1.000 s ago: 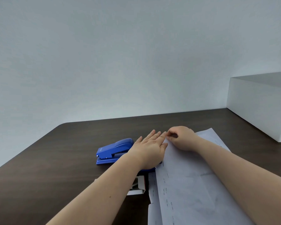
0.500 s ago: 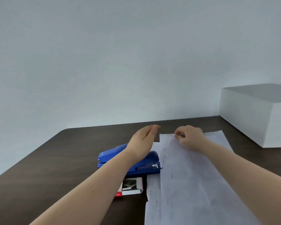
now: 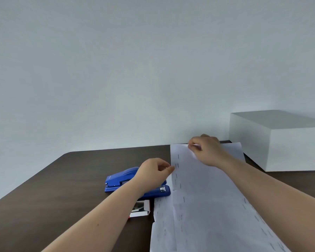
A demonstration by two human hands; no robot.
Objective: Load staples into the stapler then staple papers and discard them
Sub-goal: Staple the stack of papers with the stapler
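My right hand is pinching the top edge of the papers, and my left hand pinches their left edge, both arms stretched forward over the table. One blue stapler sits under my left wrist, one open staple box nearer me, one white box far right.

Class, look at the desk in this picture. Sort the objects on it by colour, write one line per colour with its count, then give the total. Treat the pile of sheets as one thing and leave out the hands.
Blue: 1, the stapler
White: 2, the stack of papers and the large white box
Red and white: 1, the small staple box
Total: 4
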